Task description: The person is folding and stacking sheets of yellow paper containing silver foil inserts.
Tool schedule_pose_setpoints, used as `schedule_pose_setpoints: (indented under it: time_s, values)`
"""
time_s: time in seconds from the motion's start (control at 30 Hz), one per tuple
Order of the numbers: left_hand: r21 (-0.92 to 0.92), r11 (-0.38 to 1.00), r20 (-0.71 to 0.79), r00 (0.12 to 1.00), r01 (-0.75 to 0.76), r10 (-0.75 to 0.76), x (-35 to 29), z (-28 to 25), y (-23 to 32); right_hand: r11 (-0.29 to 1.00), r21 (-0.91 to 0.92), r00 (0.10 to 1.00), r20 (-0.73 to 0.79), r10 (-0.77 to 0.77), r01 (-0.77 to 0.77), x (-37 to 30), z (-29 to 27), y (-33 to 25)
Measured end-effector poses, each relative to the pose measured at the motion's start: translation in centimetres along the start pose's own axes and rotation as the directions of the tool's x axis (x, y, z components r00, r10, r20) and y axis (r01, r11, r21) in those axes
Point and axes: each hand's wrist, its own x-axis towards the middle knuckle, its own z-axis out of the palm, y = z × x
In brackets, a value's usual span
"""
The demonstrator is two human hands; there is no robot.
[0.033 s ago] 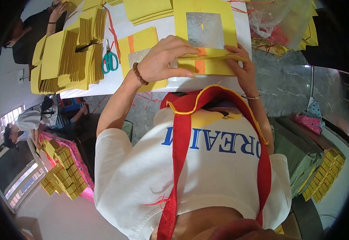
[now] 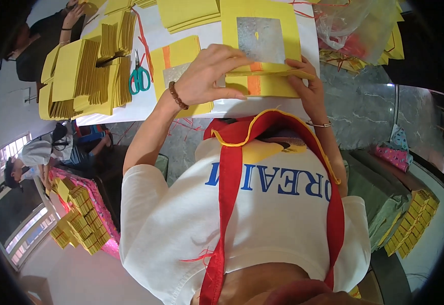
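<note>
A sheet of yellow paper [image 2: 293,30] with a silver square and an orange band lies at the table's near edge, and a folded strip of it stands raised across its middle. At the strip's left end is my left hand [image 2: 206,73], its fingers bent over the paper and its thumb lower down on the near side. My right hand [image 2: 311,89] pinches the right end between thumb and fingers. Left of my left hand lies another yellow sheet [image 2: 183,48] with an orange band and silver patch, partly covered by my wrist.
Green-handled scissors [image 2: 140,80] and red string [image 2: 144,38] lie beside stacks of folded yellow paper [image 2: 72,71] on the left. More yellow sheets [image 2: 189,12] are at the back. A clear plastic bag [image 2: 341,25] sits at right. Two other people are on the left.
</note>
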Motion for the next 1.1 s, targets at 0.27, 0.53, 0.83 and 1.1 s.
schedule_pose_setpoints:
  time_s: [0.27, 0.53, 0.83, 1.1]
  values:
    - [0.584, 0.812, -0.106, 0.993, 0.013, 0.060, -1.0, 1.4, -1.6, 0.941, -0.315, 0.989, -0.036, -0.141, 0.123, 1.2, -0.5, -2.2]
    - [0.400, 0.917, -0.059, 0.998, -0.006, 0.033, -2.5, 0.7, 2.3, 0.811, -0.444, 0.903, 0.368, -0.222, 0.381, 1.0, -2.3, -3.6]
    - [-0.382, 0.738, -0.125, 0.760, 0.556, -0.637, -0.3, 1.7, -0.7, 0.940, 0.033, 0.941, 0.017, 0.339, -0.340, 2.3, 0.3, -5.0]
    - [-0.612, 0.527, 0.003, 0.668, 0.589, -0.744, 0.7, 1.9, -1.9, 0.951, 0.036, 0.947, -0.088, 0.308, -0.306, 2.7, 0.6, -3.8]
